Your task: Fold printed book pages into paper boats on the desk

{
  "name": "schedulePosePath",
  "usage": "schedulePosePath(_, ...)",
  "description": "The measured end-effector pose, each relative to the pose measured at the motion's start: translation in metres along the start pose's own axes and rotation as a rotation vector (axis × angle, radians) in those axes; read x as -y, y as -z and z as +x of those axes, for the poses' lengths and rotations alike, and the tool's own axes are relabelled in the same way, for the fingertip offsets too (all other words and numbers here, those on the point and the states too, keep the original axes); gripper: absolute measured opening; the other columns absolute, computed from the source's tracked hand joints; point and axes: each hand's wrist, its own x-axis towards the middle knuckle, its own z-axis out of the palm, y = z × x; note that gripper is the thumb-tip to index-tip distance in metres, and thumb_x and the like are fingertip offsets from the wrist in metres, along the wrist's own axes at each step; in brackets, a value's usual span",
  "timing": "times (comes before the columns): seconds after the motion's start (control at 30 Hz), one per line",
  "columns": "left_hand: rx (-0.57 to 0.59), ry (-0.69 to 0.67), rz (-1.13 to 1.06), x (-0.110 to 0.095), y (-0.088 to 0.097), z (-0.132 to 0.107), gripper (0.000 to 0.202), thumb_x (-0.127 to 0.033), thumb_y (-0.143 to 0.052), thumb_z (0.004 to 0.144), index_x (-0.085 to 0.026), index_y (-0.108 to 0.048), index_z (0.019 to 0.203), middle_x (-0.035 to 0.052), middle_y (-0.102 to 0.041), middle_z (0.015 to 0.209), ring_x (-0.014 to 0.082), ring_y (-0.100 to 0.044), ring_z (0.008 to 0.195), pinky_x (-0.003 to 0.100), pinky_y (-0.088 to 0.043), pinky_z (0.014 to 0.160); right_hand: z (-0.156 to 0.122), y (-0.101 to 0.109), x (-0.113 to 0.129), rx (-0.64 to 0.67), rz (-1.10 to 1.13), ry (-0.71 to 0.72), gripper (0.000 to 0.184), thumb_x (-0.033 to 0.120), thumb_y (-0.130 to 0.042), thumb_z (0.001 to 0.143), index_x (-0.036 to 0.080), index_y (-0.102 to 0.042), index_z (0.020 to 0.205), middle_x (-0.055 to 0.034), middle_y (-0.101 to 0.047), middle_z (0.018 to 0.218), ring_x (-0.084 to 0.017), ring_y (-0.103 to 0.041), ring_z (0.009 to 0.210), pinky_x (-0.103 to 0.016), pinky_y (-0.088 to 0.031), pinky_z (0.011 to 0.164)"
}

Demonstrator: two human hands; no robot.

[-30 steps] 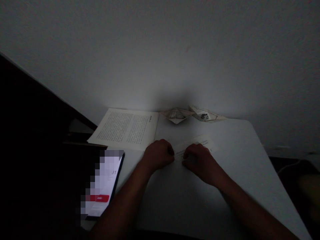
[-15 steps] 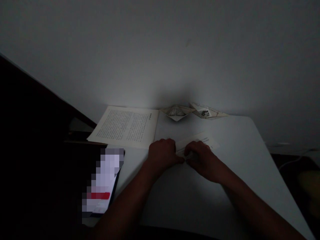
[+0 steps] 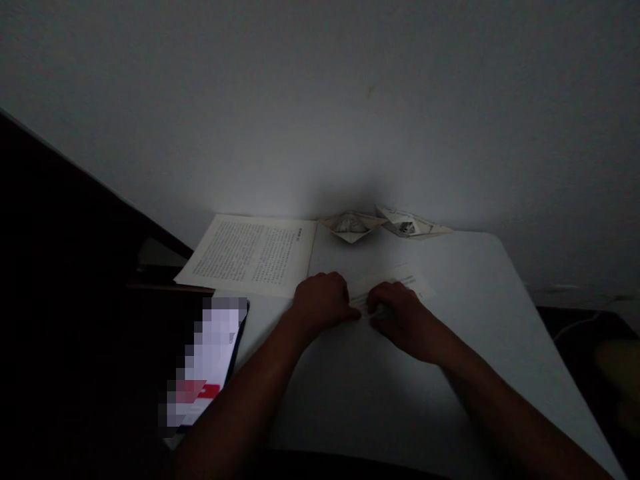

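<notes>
Folded paper strip flat on bench, partly under both hands. Left hand and right hand curled, fingertips pinching its near-left end. Long axis near-left to far-right.

Head-worn view, forward and down, table close

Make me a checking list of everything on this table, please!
Surface: pale table, dimly lit.
Job's things: folded paper, flat on the table under both hands.
Clutter: open printed book; paper boat and second paper boat by the wall; lit phone.
Hands: left hand and right hand curled, fingertips on the paper's near edge; grip too dim to tell.
Cables: faint pale cord off the table's right side.
Surroundings: plain wall; dark furniture at left.
</notes>
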Motion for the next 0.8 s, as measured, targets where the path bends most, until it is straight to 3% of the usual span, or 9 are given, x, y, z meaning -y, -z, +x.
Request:
schedulePosePath(0.33, 0.062, -0.041, -0.142, 0.011, 0.01, 0.006, 0.015, -0.025, -0.066, 0.063, -0.017, -0.072, 0.074, 0.0073, -0.071, 0.077, 0.0184, -0.064, 0.07, 0.028, -0.048, 0.065, 0.001, 0.002, 0.0, 0.012, 0.009, 0.001, 0.018, 0.01, -0.059, 0.071, 0.021, -0.056, 0.086, -0.003, -0.06, 0.094, -0.019, -0.051, 0.09, -0.038, -0.037, 0.082)
schedulePosePath(0.53, 0.066, -0.102, -0.143, 0.015, 0.012, 0.007, 0.016, -0.016, -0.06, 0.065, -0.016, -0.073, 0.075, 0.0066, -0.071, 0.076, 0.0176, -0.065, 0.07, 0.028, -0.049, 0.07, 0.0, 0.002, -0.002, 0.005, 0.003, 0.014, 0.018, 0.011, -0.058, 0.072, 0.021, -0.056, 0.087, -0.003, -0.06, 0.094, -0.019, -0.052, 0.09, -0.038, -0.038, 0.082)
schedulePosePath(0.67, -0.091, -0.119, -0.199, 0.008, 0.014, 0.006, 0.016, -0.018, -0.058, 0.07, -0.016, -0.071, 0.078, 0.0058, -0.071, 0.08, 0.0168, -0.065, 0.074, 0.028, -0.049, 0.073, -0.001, 0.002, 0.001, -0.021, 0.028, 0.007, 0.021, 0.01, -0.059, 0.071, 0.022, -0.056, 0.088, -0.0031, -0.061, 0.094, -0.019, -0.053, 0.092, -0.038, -0.04, 0.084)
schedulePosePath(0.8, -0.302, -0.16, -0.335, -0.015, 0.007, 0.003, 0.016, -0.024, -0.057, 0.078, -0.016, -0.067, 0.087, 0.0037, -0.07, 0.081, 0.0142, -0.063, 0.073, 0.027, -0.049, 0.075, 0.0, 0.014, 0.003, -0.125, 0.178, -0.029, 0.015, 0.013, -0.054, 0.077, 0.022, -0.058, 0.088, -0.0026, -0.063, 0.092, -0.017, -0.058, 0.086, -0.033, -0.045, 0.08)
